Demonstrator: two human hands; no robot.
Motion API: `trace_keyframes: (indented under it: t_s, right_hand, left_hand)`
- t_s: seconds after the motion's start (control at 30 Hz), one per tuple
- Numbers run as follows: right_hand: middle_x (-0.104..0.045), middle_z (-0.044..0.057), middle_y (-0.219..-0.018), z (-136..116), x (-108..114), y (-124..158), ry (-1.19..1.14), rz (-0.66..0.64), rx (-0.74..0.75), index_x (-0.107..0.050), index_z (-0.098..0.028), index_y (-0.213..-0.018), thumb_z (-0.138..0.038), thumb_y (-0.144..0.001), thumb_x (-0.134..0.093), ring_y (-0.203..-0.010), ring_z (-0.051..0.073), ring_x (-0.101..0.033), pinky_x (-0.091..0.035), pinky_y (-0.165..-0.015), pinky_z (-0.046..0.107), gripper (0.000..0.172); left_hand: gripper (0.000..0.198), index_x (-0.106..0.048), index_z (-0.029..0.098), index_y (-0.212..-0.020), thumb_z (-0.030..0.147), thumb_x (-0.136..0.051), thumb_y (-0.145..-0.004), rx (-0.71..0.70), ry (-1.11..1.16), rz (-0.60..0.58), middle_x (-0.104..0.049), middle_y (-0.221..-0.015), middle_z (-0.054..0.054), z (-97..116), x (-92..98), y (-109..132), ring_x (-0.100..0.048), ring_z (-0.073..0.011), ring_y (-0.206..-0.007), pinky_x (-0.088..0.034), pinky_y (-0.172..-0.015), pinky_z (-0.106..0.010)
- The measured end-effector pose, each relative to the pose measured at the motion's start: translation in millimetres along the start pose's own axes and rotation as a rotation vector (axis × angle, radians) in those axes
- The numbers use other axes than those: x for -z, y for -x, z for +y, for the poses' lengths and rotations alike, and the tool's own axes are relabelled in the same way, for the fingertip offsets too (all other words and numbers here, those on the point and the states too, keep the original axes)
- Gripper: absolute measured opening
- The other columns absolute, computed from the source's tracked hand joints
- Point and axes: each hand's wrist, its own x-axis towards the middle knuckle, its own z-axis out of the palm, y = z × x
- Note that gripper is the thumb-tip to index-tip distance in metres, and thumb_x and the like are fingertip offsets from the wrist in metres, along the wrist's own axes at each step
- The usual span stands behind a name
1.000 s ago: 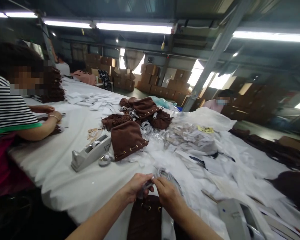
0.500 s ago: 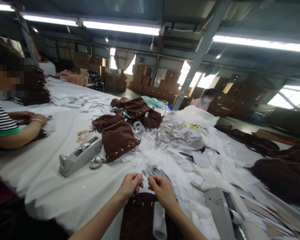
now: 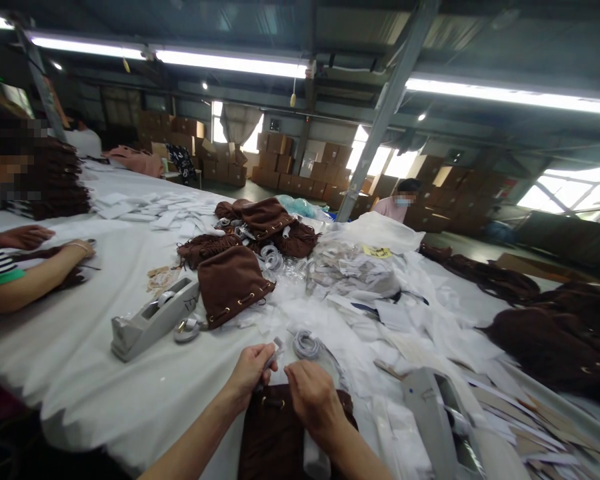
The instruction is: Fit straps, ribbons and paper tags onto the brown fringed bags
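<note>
My left hand [image 3: 254, 372] is closed around a small grey strip [image 3: 278, 344], whose end sticks out above the fingers. Just to its right, my right hand [image 3: 314, 395] has its fingers pinched together; whatever they hold, if anything, is hidden. Both hands are over the top edge of a dark brown drawstring bag [image 3: 267, 437] with gold eyelets. A white wrapped roll [image 3: 314, 463] lies on the bag, partly covered by my right wrist. Beyond my hands is a coil of grey tape [image 3: 306, 344], its tail trailing to the right.
Grey tape dispensers stand at left [image 3: 155, 317] and right [image 3: 443, 423]. Ahead are brown bags [image 3: 235, 283] and a plastic sack of white pieces [image 3: 353, 270]. A co-worker's hand [image 3: 80, 250] works at the left. Cardboard strips [image 3: 525, 417] and dark brown fabric [image 3: 545, 347] lie right.
My right hand has turned over and lowered, showing its back and covering more of the white roll. My left hand keeps hold of the strip. The view has shifted slightly.
</note>
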Motion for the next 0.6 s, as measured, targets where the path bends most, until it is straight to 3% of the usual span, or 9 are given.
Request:
trace_keyframes:
  t_s: [0.07, 0.13, 0.23, 0.3, 0.37, 0.47, 0.53, 0.6]
  right_hand:
    - [-0.06, 0.003, -0.066, -7, 32, 17, -0.057, 0.059, -0.116, -0.058, -0.018, -0.074, -0.02, -0.094, -0.045, -0.063, 0.014, -0.057, -0.041, -0.063, 0.026, 0.024]
    - [-0.061, 0.002, -0.063, -18, 65, 50, -0.063, 0.092, -0.164, -0.059, -0.018, -0.073, -0.021, -0.092, -0.051, -0.06, 0.013, -0.057, -0.04, -0.06, 0.024, 0.02]
    - [-0.055, 0.0, -0.05, -37, 100, 125, 0.081, 0.048, -0.11, -0.054, -0.019, -0.059, -0.027, -0.092, -0.052, -0.047, 0.011, -0.051, -0.034, -0.049, 0.024, 0.033]
    - [-0.053, -0.001, -0.045, -45, 113, 177, 0.157, -0.023, -0.198, -0.051, -0.019, -0.053, -0.036, -0.094, -0.046, -0.041, 0.01, -0.047, -0.032, -0.044, 0.023, 0.044]
    - [-0.062, 0.002, -0.055, -42, 128, 217, 0.149, -0.035, -0.499, -0.06, -0.02, -0.062, -0.042, -0.095, -0.042, -0.049, 0.012, -0.056, -0.04, -0.048, 0.021, 0.043]
    - [-0.071, 0.008, -0.083, -11, 159, 244, 0.069, 0.116, -1.059, -0.069, -0.018, -0.09, -0.05, -0.088, -0.049, -0.075, 0.019, -0.066, -0.051, -0.065, 0.026, 0.037]
    - [-0.071, 0.011, -0.089, 16, 179, 243, 0.004, 0.242, -1.262, -0.068, -0.015, -0.097, -0.055, -0.083, -0.051, -0.08, 0.023, -0.067, -0.053, -0.069, 0.031, 0.046]
    - [-0.071, 0.013, -0.088, 35, 189, 231, -0.043, 0.318, -1.333, -0.066, -0.011, -0.103, -0.056, -0.079, -0.051, -0.079, 0.025, -0.067, -0.054, -0.069, 0.035, 0.054]
  left_hand:
    - [0.046, -0.054, 0.014, -0.067, 0.059, -0.062, -0.071, -0.009, -0.034, -0.022, -0.055, -0.058, 0.001, 1, 3.4, 3, -0.038, -0.0045, -0.037, -0.023, -0.039, -0.019]
    - [0.046, -0.055, 0.014, -0.068, 0.058, -0.064, -0.068, -0.007, -0.045, -0.012, -0.056, -0.059, 0.001, 0, 5.5, 9, -0.039, -0.0049, -0.038, -0.025, -0.039, -0.019]
    - [0.045, -0.058, 0.014, -0.07, 0.058, -0.067, -0.066, 0.041, -0.06, 0.018, -0.057, -0.061, 0.001, -5, 9.3, 14, -0.037, -0.0045, -0.04, -0.025, -0.039, -0.018]
    - [0.044, -0.059, 0.014, -0.072, 0.057, -0.069, -0.066, 0.087, -0.08, 0.006, -0.056, -0.062, 0.002, -11, 13.0, 11, -0.038, -0.0047, -0.042, -0.028, -0.039, -0.017]
    - [0.043, -0.06, 0.015, -0.074, 0.056, -0.069, -0.067, 0.13, -0.102, -0.019, -0.054, -0.06, 0.003, -17, 16.3, 8, -0.037, -0.0053, -0.043, -0.028, -0.039, -0.017]
    - [0.043, -0.061, 0.016, -0.077, 0.057, -0.069, -0.067, 0.148, -0.107, -0.052, -0.052, -0.059, 0.003, -19, 20.4, 9, -0.037, -0.0065, -0.043, -0.028, -0.037, -0.017]
    - [0.042, -0.061, 0.016, -0.079, 0.056, -0.069, -0.068, 0.138, -0.094, -0.056, -0.056, -0.066, 0.001, -17, 22.9, 11, -0.038, -0.0063, -0.045, -0.029, -0.037, -0.017]
    - [0.041, -0.06, 0.017, -0.08, 0.055, -0.069, -0.07, 0.133, -0.066, -0.07, -0.058, -0.072, 0.001, -14, 25.3, 14, -0.039, -0.0059, -0.047, -0.031, -0.04, -0.017]
